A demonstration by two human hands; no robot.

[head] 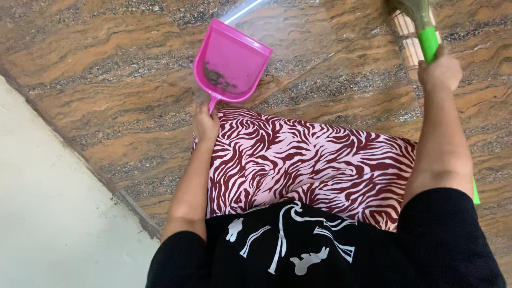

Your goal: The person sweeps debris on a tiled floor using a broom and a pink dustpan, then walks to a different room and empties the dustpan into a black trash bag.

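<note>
- My left hand (206,124) grips the handle of a pink dustpan (232,61), held just above the floor with dark debris lying in its tray.
- My right hand (439,72) is closed around the green handle of a broom (428,42), its bristles at the top edge.
- 1 patterned skirt (314,160) hangs between both arms.
- Brown marble floor (106,69) lies below; a pale wall (48,213) runs along my left.

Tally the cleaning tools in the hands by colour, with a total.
Pink: 1, the dustpan in the left hand
Green: 1, the broom handle in the right hand
Total: 2
</note>
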